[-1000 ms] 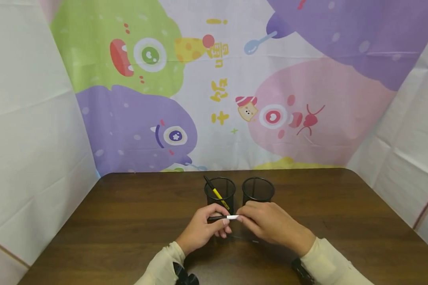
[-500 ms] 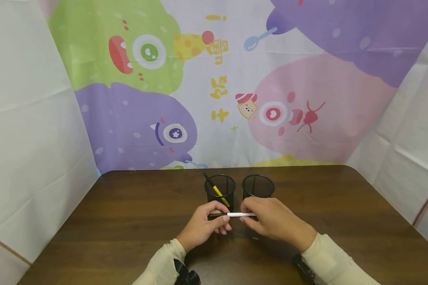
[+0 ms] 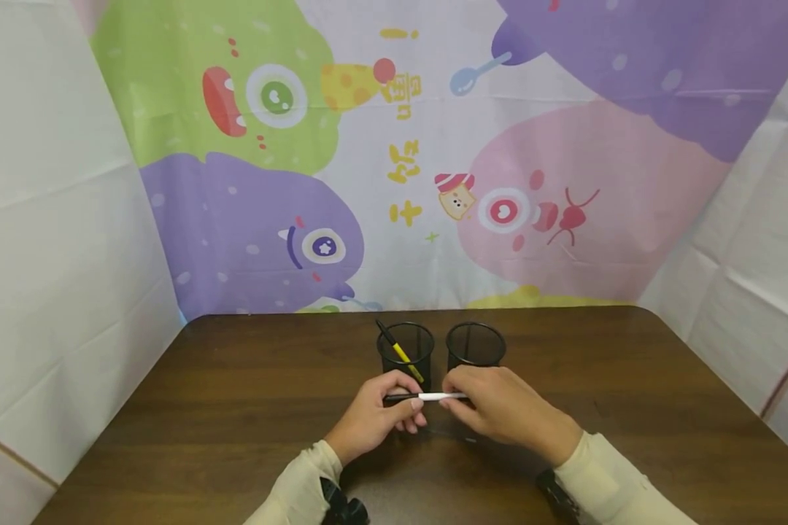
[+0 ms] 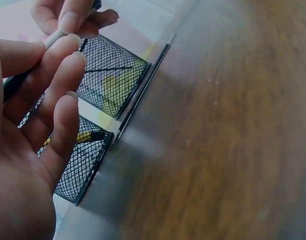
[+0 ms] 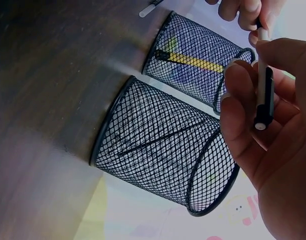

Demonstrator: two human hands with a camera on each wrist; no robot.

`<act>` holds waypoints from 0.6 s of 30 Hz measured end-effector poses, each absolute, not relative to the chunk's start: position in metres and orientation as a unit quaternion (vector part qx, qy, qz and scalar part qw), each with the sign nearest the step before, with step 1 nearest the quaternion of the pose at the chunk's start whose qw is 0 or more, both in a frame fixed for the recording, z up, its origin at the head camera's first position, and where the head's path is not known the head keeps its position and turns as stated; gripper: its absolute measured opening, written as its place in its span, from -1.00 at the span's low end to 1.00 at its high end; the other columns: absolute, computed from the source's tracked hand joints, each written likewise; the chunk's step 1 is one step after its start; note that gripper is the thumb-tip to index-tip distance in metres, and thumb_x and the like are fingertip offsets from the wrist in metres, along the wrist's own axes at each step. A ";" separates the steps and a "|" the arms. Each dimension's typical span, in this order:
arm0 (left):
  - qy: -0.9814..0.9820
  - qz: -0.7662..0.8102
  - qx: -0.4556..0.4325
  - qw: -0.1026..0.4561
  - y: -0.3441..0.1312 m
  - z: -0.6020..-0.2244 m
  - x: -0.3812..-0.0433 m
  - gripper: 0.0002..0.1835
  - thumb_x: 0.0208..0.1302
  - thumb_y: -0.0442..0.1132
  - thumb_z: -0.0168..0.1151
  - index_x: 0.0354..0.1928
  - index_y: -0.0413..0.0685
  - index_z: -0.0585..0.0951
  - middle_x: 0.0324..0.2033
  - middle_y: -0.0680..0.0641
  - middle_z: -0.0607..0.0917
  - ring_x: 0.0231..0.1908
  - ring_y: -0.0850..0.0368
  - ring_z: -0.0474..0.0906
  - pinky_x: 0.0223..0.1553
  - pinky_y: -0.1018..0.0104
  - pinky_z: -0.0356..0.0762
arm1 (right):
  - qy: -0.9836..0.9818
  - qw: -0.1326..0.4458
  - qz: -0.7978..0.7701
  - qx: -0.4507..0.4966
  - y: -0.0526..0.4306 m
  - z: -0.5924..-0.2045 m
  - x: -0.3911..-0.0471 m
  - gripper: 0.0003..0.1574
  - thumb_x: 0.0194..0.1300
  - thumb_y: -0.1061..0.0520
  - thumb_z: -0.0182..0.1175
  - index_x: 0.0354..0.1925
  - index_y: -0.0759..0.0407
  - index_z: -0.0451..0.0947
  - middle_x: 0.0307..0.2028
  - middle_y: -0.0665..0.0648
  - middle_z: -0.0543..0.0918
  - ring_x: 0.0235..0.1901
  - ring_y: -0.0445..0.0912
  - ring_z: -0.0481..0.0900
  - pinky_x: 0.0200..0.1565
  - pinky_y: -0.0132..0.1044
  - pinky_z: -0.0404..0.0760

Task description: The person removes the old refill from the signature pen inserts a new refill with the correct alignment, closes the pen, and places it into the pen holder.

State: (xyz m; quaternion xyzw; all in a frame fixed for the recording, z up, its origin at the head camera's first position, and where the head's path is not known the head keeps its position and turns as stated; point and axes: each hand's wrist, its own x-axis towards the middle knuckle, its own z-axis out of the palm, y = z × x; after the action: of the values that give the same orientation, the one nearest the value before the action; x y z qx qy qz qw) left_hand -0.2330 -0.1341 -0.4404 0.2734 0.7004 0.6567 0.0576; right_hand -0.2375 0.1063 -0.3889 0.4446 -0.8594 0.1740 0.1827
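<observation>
My left hand [image 3: 373,412] pinches the black end of a slim black-and-white pen [image 3: 431,397] between thumb and fingers. From the other side, my right hand [image 3: 508,408] grips the pen's white barrel; in the right wrist view its black-marked rear end, with a small pale tip, pokes out past the fingers. The pen lies level above the table, in front of two black mesh cups. A thin dark pen refill [image 4: 145,85] with a metal tip rests on the tabletop below the hands. My left fingers hide part of the black end.
Side by side behind the hands stand the left mesh cup [image 3: 405,364] and the right mesh cup [image 3: 476,350]. A yellow-and-black pen [image 3: 400,354] leans in the left one. A printed cartoon cloth [image 3: 427,277] hangs behind the brown table [image 3: 249,394].
My right hand has shifted slightly right along the pen, baring more white barrel, then stays nearly still. The left hand keeps its grip on the black end.
</observation>
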 end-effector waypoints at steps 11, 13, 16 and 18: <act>0.691 0.672 0.256 0.067 -0.133 -0.440 -0.232 -0.77 0.42 -0.31 0.25 -0.07 -0.35 0.47 -0.42 -0.23 0.74 -0.49 0.08 0.67 -0.40 0.12 0.71 | -0.853 0.193 0.178 0.450 0.107 -0.391 -0.239 -0.84 0.36 0.02 0.33 -0.34 -0.10 0.52 -0.47 -0.29 0.42 -0.59 -0.39 0.32 -0.54 -0.51 0.36; 0.690 0.673 0.258 0.065 -0.133 -0.440 -0.233 -0.75 0.41 -0.32 0.25 -0.07 -0.38 0.45 -0.43 -0.22 0.74 -0.50 0.09 0.67 -0.40 0.13 0.71 | -0.852 0.195 0.179 0.453 0.107 -0.391 -0.239 -0.86 0.37 0.02 0.31 -0.33 -0.10 0.53 -0.47 -0.29 0.42 -0.59 -0.40 0.31 -0.55 -0.51 0.35; 0.687 0.675 0.261 0.066 -0.133 -0.441 -0.233 -0.74 0.41 -0.33 0.25 -0.08 -0.40 0.45 -0.43 -0.22 0.74 -0.50 0.10 0.67 -0.40 0.15 0.71 | -0.849 0.198 0.178 0.456 0.107 -0.392 -0.240 -0.89 0.38 0.03 0.30 -0.31 -0.08 0.56 -0.46 -0.28 0.43 -0.58 -0.40 0.32 -0.54 -0.52 0.36; 0.686 0.676 0.261 0.066 -0.133 -0.441 -0.234 -0.75 0.40 -0.33 0.26 -0.08 -0.39 0.45 -0.43 -0.21 0.74 -0.50 0.10 0.67 -0.40 0.16 0.71 | -0.848 0.200 0.177 0.458 0.107 -0.392 -0.240 -0.91 0.39 0.03 0.29 -0.30 -0.08 0.58 -0.45 -0.28 0.45 -0.57 -0.40 0.32 -0.53 -0.52 0.37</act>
State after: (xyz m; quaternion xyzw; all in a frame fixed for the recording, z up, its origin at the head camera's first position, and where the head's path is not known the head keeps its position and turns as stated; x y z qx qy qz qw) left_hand -0.2336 -0.1326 -0.4414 0.2608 0.6863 0.6757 0.0661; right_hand -0.2398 0.1066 -0.3921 0.4583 -0.8478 0.1771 0.1995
